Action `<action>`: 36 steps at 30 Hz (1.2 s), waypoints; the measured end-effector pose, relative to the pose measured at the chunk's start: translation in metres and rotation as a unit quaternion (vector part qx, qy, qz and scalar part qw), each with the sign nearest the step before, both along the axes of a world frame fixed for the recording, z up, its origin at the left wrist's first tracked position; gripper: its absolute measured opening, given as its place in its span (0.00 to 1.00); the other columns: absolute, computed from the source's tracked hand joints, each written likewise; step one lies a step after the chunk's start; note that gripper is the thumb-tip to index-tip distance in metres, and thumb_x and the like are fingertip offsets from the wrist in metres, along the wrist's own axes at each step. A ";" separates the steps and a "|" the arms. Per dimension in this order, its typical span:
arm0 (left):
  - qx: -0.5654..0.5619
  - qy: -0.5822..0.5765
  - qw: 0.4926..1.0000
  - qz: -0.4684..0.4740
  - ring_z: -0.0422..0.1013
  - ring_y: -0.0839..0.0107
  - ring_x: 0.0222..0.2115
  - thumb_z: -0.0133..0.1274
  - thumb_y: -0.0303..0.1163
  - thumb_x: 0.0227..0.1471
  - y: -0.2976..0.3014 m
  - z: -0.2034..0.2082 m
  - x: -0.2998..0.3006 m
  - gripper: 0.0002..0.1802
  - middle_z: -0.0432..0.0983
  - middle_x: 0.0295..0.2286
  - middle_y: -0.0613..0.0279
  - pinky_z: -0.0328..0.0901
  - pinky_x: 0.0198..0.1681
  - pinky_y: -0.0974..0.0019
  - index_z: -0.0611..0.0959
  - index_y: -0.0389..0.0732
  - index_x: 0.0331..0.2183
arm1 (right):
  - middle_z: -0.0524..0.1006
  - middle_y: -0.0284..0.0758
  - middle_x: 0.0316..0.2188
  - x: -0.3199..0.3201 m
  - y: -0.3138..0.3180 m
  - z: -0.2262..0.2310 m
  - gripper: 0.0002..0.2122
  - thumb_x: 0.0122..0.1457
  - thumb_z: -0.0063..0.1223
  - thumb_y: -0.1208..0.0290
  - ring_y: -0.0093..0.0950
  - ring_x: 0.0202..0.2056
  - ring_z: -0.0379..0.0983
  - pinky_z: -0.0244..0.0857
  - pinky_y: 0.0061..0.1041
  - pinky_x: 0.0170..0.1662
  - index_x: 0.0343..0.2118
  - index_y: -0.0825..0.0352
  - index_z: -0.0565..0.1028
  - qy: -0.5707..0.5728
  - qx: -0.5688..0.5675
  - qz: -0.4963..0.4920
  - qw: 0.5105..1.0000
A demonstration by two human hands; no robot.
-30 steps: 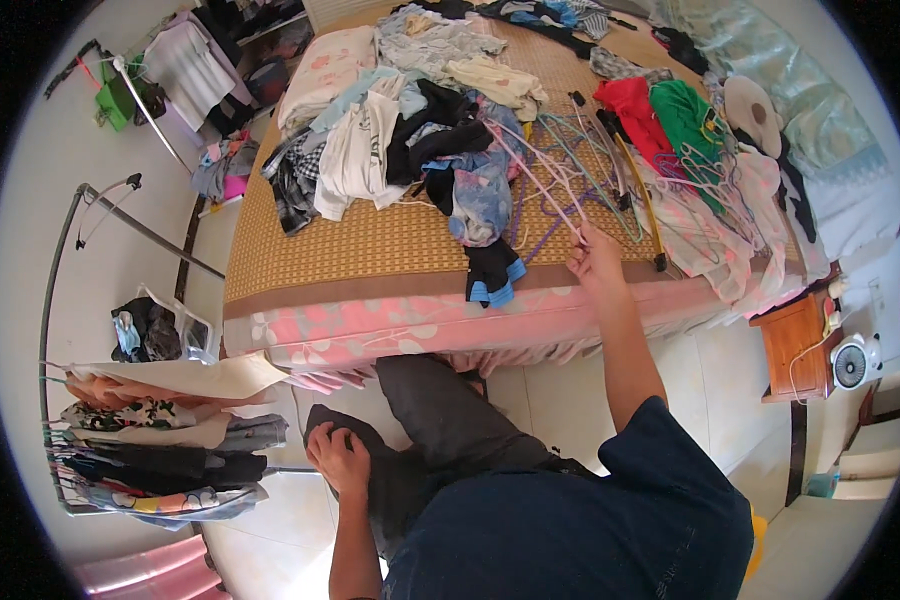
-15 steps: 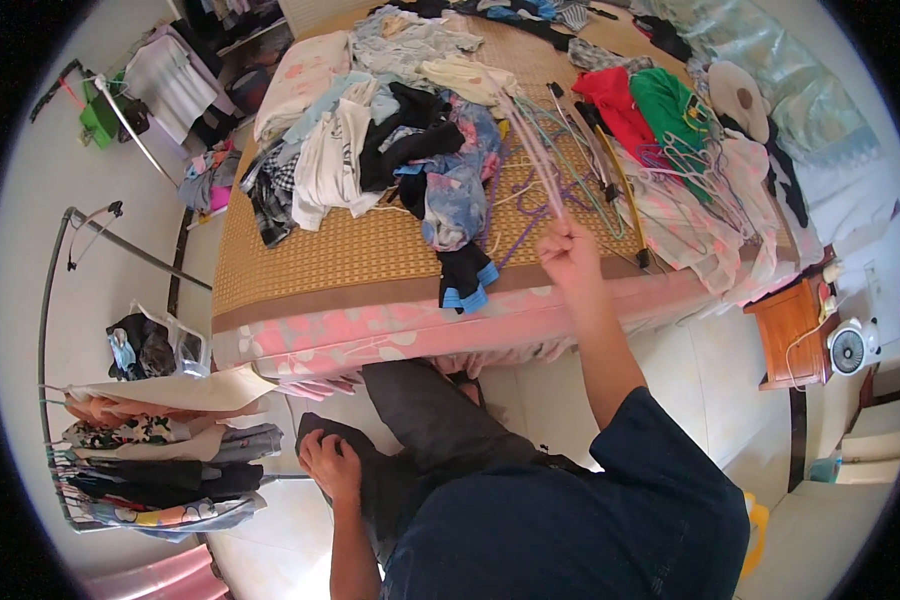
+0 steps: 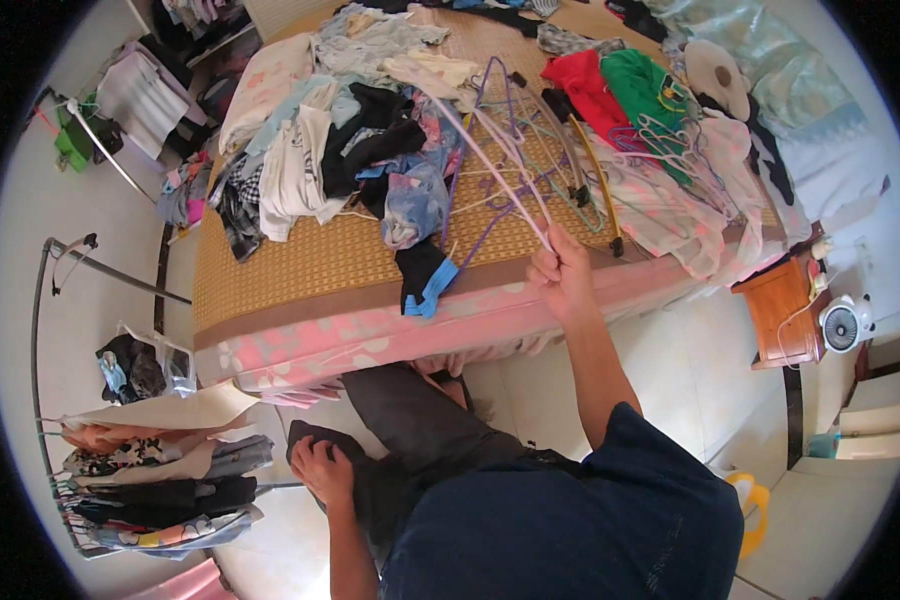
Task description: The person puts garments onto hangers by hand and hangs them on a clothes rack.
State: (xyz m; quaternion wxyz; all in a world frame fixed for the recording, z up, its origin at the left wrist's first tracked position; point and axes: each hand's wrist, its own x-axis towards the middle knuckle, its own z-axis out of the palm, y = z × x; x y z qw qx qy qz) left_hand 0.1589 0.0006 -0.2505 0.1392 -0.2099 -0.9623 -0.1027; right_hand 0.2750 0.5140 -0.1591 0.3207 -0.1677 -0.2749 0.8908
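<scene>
Pink hanger point(image 3: 500, 184): thin, pale pink, slightly glossy
Grip: near end pinched between the right hand's point(image 3: 560, 265) thumb and fingers
Pose: tilted, a long bar slanting away up and leftward, another bar to its right
Place: over the mat point(image 3: 260, 288) near the bed's front edge, among other hangers; contact with those beneath is unclear
Trousers point(image 3: 410, 410): dark grey, left hand point(image 3: 322, 468) resting on one knee

Hanger point(image 3: 508, 194) lt pink; bed mat point(image 3: 290, 270) tan w/ brn trim point(image 3: 320, 312); sheet point(image 3: 340, 348) pink w/ wht floral; T-shirt point(image 3: 560, 520) navy.
</scene>
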 end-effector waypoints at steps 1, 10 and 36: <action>-0.006 -0.001 1.000 -0.001 0.67 0.50 0.56 0.65 0.29 0.44 0.002 0.000 -0.001 0.10 0.75 0.48 0.54 0.59 0.61 0.43 0.85 0.41 0.33 | 0.65 0.25 0.17 -0.002 0.005 0.005 0.12 0.75 0.48 0.63 0.15 0.15 0.55 0.52 0.20 0.23 0.52 0.63 0.76 0.007 -0.012 -0.020 1.000; 0.004 0.018 1.000 -0.001 0.68 0.50 0.55 0.64 0.28 0.42 0.007 -0.001 0.003 0.10 0.75 0.47 0.54 0.58 0.60 0.42 0.86 0.40 0.32 | 0.64 0.25 0.17 -0.025 0.048 0.057 0.13 0.75 0.47 0.61 0.15 0.16 0.54 0.51 0.20 0.22 0.53 0.64 0.74 0.045 0.085 -0.107 0.990; 0.696 -0.137 0.672 0.212 0.77 0.66 0.43 0.54 0.21 0.57 -0.059 0.085 0.011 0.22 0.78 0.46 0.55 0.75 0.41 0.66 0.77 0.32 0.54 | 0.75 0.33 0.21 -0.078 -0.236 -0.005 0.13 0.71 0.51 0.70 0.20 0.23 0.72 0.67 0.24 0.30 0.54 0.67 0.78 -0.089 0.533 0.375 0.753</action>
